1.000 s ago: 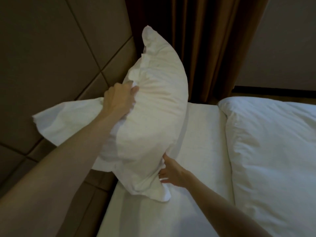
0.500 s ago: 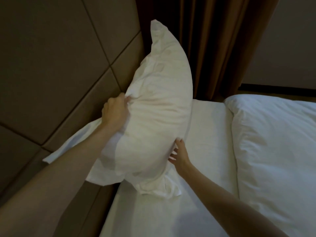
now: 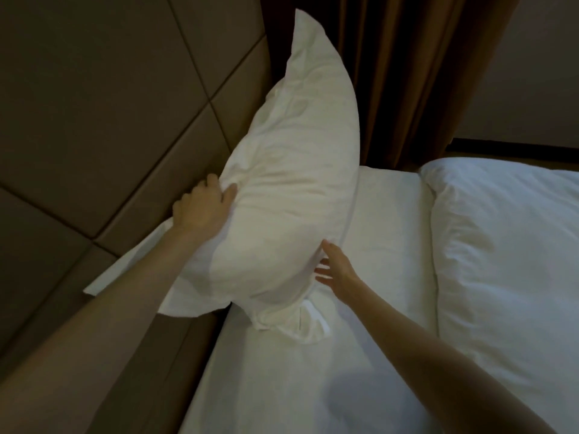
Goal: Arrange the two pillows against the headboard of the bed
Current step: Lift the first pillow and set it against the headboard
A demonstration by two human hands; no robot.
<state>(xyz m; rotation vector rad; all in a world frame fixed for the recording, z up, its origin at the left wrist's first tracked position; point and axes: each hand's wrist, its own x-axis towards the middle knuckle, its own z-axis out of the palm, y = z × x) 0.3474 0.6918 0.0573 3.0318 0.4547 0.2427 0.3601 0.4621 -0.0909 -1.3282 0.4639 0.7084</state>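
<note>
A plump white pillow (image 3: pixel 291 189) stands on edge, leaning against the padded brown headboard (image 3: pixel 103 120). Its loose pillowcase flap (image 3: pixel 125 270) hangs out to the left over the headboard's lower ledge. My left hand (image 3: pixel 203 208) grips the pillow's upper left edge, fingers curled into the fabric. My right hand (image 3: pixel 336 267) lies flat with spread fingers against the pillow's lower right side, near the white sheet (image 3: pixel 329 355). Only this one pillow is in view.
A thick white duvet (image 3: pixel 507 261) covers the bed's right part, its folded edge running down beside the bare sheet. Brown curtains (image 3: pixel 407 73) hang behind the bed's far end. A grey wall (image 3: pixel 532 73) with a dark strip is at upper right.
The pillow has tipped back against the headboard and settled lower on the bed. My right hand slid from under its bottom corner up to its side, and its fingers opened.
</note>
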